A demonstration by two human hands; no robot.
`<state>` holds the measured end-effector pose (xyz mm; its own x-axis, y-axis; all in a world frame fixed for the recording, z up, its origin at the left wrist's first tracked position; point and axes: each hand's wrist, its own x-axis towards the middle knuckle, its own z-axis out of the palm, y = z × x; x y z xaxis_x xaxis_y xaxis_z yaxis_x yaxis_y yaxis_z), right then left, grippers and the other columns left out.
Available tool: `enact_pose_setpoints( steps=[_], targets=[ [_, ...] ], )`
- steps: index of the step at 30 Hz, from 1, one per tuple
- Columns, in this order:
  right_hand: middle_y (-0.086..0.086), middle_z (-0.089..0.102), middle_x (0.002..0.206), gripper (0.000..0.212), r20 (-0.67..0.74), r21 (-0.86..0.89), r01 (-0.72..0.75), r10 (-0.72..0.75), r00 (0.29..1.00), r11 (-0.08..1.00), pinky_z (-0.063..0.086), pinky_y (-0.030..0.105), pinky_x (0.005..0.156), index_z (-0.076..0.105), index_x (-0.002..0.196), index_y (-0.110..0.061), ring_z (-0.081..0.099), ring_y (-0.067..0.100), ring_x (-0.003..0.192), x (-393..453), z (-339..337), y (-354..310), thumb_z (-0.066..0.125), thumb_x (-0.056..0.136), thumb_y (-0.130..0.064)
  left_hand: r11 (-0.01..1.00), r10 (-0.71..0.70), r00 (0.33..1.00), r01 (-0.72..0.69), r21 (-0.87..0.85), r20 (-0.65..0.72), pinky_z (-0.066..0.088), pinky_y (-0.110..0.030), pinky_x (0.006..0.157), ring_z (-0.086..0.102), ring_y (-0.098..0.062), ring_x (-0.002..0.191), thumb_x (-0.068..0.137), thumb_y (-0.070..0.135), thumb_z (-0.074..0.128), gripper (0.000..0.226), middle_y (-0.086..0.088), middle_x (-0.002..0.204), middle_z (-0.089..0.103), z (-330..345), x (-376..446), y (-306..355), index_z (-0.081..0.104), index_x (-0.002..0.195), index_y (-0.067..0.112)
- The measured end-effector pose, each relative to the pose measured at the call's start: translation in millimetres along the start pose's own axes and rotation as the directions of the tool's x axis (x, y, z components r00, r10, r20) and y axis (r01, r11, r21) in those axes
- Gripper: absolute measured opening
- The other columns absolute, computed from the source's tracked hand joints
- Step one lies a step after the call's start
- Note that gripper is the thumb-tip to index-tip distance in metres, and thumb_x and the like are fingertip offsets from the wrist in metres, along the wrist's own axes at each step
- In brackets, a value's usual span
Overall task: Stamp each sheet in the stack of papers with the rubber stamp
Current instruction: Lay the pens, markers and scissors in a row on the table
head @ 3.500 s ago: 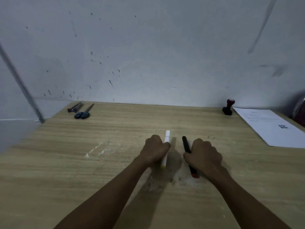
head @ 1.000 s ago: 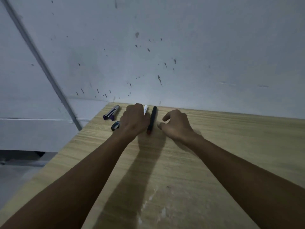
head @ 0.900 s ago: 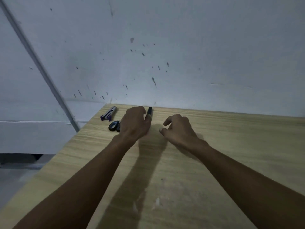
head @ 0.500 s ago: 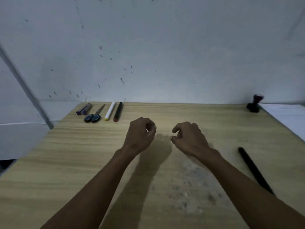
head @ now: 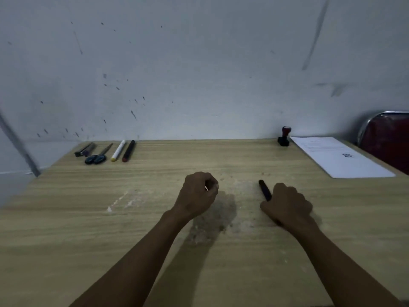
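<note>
Both hands rest mid-table; stamp and papers wait at the far right.

The rubber stamp [head: 284, 136] stands upright at 1 o'clock, red knob up, long axis vertical, just beside the stack of papers [head: 338, 157], whose long edges run toward 11 o'clock. The right hand [head: 287, 206] is curled over a black pen [head: 264, 190] that points to 11 o'clock on the wooden table [head: 88, 218]. The left hand [head: 198, 194] is a loose fist; whether it grips anything cannot be told.
</note>
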<state>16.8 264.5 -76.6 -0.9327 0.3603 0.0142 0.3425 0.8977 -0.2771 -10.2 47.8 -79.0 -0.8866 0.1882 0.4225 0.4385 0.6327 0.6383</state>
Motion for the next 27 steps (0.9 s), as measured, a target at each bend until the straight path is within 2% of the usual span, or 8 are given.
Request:
enact_pose_setpoints(
  steps=[4,7,10,13,16,19,23,27],
  targets=[
    [0.006,0.056,0.099,0.025,0.009,0.033,-0.018,0.018,1.0,0.999,0.042,0.031,0.069,0.045,0.091,-0.02,0.058,0.027,0.09,-6,-2,2,0.063,0.081,-0.032,0.999,-0.028,0.999,0.029,-0.022,0.023,0.049,-0.02,0.067,0.062,-0.007,0.069,0.088,0.014,0.062,0.014,-0.002,0.08,0.073,4,-6,4,0.074,0.085,0.008],
    [0.004,0.064,0.083,0.022,0.021,0.216,-0.015,0.01,1.0,0.976,0.052,0.031,0.065,0.059,0.087,-0.014,0.065,0.023,0.073,-5,-2,-4,0.069,0.077,-0.031,0.996,-0.081,0.996,0.083,-0.029,0.039,0.045,-0.012,0.063,0.061,-0.004,0.068,0.089,0.016,0.062,0.014,-0.002,0.082,0.073,2,-8,4,0.074,0.087,0.008],
    [0.003,0.069,0.062,0.015,0.029,0.494,0.099,-0.13,0.991,0.864,0.053,0.027,0.049,0.07,0.076,-0.013,0.066,0.012,0.046,-9,0,-25,0.078,0.077,-0.025,0.973,-0.184,0.978,0.195,-0.127,0.094,0.053,-0.029,0.062,0.065,-0.016,0.062,0.092,0.022,0.06,0.025,-0.008,0.078,0.073,-3,-9,3,0.074,0.085,0.003],
    [0.0,0.07,0.065,0.013,-0.003,0.664,0.219,-0.291,0.957,0.715,0.051,0.019,0.044,0.068,0.073,-0.021,0.067,0.008,0.05,-21,0,-60,0.08,0.078,-0.021,0.882,-0.314,0.934,0.354,-0.31,0.172,0.049,-0.028,0.055,0.066,-0.015,0.062,0.094,0.031,0.058,0.033,-0.007,0.078,0.074,-12,-8,3,0.074,0.085,0.003],
    [-0.006,0.068,0.055,0.015,-0.039,0.738,0.269,-0.359,0.932,0.618,0.043,0.012,0.039,0.068,0.07,-0.024,0.067,0.008,0.049,-30,4,-90,0.079,0.079,-0.019,0.748,-0.41,0.888,0.457,-0.481,0.207,0.045,-0.026,0.053,0.066,-0.015,0.065,0.093,0.031,0.06,0.03,-0.005,0.074,0.071,-24,-7,1,0.074,0.083,0.007],
    [-0.005,0.069,0.058,0.007,-0.047,0.723,0.315,-0.41,0.911,0.615,0.052,0.018,0.046,0.074,0.085,-0.014,0.068,0.011,0.051,-33,9,-112,0.076,0.082,-0.02,0.674,-0.472,0.86,0.493,-0.55,0.194,0.046,-0.029,0.058,0.067,-0.02,0.073,0.09,0.029,0.064,0.025,-0.01,0.076,0.068,-41,-6,-7,0.072,0.079,0.007],
    [0.004,0.071,0.075,0.03,-0.012,0.661,0.335,-0.438,0.899,0.671,0.059,0.039,0.069,0.071,0.1,-0.014,0.07,0.018,0.067,-27,16,-130,0.079,0.079,-0.033,0.632,-0.535,0.829,0.519,-0.576,0.161,0.048,-0.028,0.055,0.068,-0.02,0.066,0.09,0.026,0.064,0.026,-0.008,0.072,0.068,-61,1,-23,0.067,0.072,0.008],
    [0.003,0.07,0.084,0.035,0.069,0.598,0.34,-0.469,0.881,0.726,0.059,0.04,0.075,0.07,0.103,-0.016,0.068,0.018,0.073,-15,28,-141,0.078,0.078,-0.039,0.622,-0.648,0.761,0.558,-0.549,0.039,0.052,-0.027,0.052,0.065,-0.023,0.061,0.091,0.021,0.063,0.026,-0.013,0.072,0.067,-77,18,-49,0.068,0.084,-0.004]
  ],
)
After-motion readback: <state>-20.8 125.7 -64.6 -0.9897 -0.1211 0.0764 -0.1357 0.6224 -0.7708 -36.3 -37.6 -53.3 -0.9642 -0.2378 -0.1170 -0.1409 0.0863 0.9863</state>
